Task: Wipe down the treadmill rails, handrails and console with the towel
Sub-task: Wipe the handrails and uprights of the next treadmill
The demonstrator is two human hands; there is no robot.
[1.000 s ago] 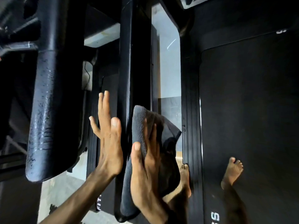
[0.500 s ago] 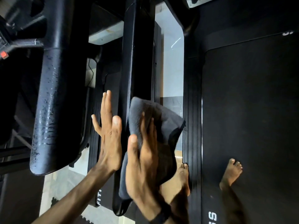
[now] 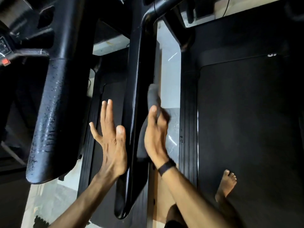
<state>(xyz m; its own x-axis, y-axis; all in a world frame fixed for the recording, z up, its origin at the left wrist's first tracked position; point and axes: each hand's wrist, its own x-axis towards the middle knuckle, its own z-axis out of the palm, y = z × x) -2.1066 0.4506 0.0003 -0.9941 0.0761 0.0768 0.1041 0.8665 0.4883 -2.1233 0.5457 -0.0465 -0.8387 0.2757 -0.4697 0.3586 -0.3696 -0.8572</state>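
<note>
A glossy black handrail (image 3: pixel 139 99) runs down the middle of the view. My right hand (image 3: pixel 155 137) presses a dark grey towel (image 3: pixel 152 97) against the handrail's right side; the thumb lies on top of the cloth and the fingers are hidden behind it. My left hand (image 3: pixel 111 140) is held flat with straight fingers against the handrail's left side, holding nothing. Most of the towel is squeezed between my right palm and the rail.
A second, thicker black handrail (image 3: pixel 54 112) with a worn, flaking surface hangs at the left. The black treadmill belt (image 3: pixel 246 129) fills the right, with a ribbed side rail (image 3: pixel 188 129) beside it and a bare foot (image 3: pixel 227 183) on the belt. A red button (image 3: pixel 5 62) shows at the far left.
My right hand has slid the towel up along the handrail and turned more edge-on, so less cloth shows. The left hand stays flat on the rail's other side.
</note>
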